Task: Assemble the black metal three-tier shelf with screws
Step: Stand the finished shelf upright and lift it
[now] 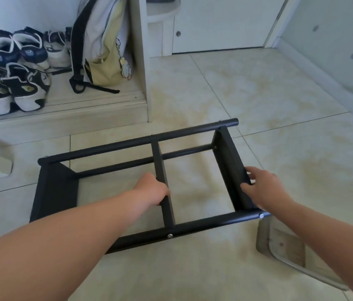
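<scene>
The black metal three-tier shelf lies on its side on the tiled floor, its round poles running left to right and its three flat tiers standing on edge between them. My left hand grips the middle tier, fingers curled round its edge. My right hand grips the right-hand tier, fingers wrapped over it. Silver screw heads show on the near pole: one below the middle tier, one at the right end.
A raised step at the back left holds several pairs of shoes and a grey and yellow backpack. A white cabinet stands behind. A metal stool leg sits at the lower right, close to the shelf's near corner.
</scene>
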Demonstrator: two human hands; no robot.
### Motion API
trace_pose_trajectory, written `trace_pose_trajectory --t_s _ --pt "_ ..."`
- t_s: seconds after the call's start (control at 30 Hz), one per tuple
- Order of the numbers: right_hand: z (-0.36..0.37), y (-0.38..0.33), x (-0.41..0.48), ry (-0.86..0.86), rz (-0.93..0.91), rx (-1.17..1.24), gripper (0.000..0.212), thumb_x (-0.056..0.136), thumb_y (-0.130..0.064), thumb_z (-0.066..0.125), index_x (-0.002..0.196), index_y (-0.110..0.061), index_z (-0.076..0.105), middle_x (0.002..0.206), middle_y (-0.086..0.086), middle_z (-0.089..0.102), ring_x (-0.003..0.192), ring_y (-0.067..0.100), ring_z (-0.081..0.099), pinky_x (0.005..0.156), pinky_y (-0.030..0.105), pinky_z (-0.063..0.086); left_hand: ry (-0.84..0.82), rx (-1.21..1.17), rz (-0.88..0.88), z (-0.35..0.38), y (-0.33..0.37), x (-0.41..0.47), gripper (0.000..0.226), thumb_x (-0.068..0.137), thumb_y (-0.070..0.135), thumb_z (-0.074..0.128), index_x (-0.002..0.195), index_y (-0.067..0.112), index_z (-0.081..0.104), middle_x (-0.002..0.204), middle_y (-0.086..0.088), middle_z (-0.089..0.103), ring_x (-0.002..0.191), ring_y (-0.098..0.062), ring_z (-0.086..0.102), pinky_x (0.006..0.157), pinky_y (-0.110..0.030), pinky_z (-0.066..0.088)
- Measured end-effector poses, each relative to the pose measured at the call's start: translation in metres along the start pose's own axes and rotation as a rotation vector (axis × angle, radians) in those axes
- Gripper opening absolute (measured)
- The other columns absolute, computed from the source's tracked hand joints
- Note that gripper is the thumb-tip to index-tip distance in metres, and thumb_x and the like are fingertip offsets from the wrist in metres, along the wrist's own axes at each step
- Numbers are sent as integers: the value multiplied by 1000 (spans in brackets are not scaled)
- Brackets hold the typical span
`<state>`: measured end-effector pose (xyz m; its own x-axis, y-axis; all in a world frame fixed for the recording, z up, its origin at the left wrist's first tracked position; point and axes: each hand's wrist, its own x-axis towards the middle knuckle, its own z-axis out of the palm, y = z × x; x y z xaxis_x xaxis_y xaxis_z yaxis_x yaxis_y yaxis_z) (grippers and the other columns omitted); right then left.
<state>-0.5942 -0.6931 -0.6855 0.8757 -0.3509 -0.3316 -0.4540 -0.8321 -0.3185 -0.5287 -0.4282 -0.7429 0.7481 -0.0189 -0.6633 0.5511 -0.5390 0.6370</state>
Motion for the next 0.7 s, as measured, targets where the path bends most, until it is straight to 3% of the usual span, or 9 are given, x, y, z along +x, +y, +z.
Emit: trace_pose_trajectory --t_s 0.27,0.5,0.6,0.7 --pt "-120 -31 -12 276 -111 -24 45 97 -18 57 140 -33 55 109 9 73 86 32 67 74 41 58 45 -294 157 -5 74 -42 32 86 3 72 116 3 60 107 -11 66 89 -23 66 61 -25 55" --pt "-198 -59 -31 552 -284 -72 36 93 -12 55 124 -30 62 75 0 62 66 28 59 61 40 56 48 -601 251 -1 128 -72 19 87 -1 70 104 5 63 101 -9 69 90 -25 68 78 -33 58" --pt "-221 -67 -34 698 -402 -138 29 91 -7 57 116 -19 63 77 2 59 69 32 54 59 38 51 18 -731 279 8 148 -80 21 88 -4 67 94 12 56 104 -10 68 97 -30 69 87 -38 58" --pt "-238 -70 -31 821 -508 -210 37 90 -4 60 125 -16 64 92 4 67 80 34 55 59 37 47 -19 -804 286 18 164 -84 24 89 -2 67 96 15 53 107 -10 67 101 -31 68 87 -36 58"
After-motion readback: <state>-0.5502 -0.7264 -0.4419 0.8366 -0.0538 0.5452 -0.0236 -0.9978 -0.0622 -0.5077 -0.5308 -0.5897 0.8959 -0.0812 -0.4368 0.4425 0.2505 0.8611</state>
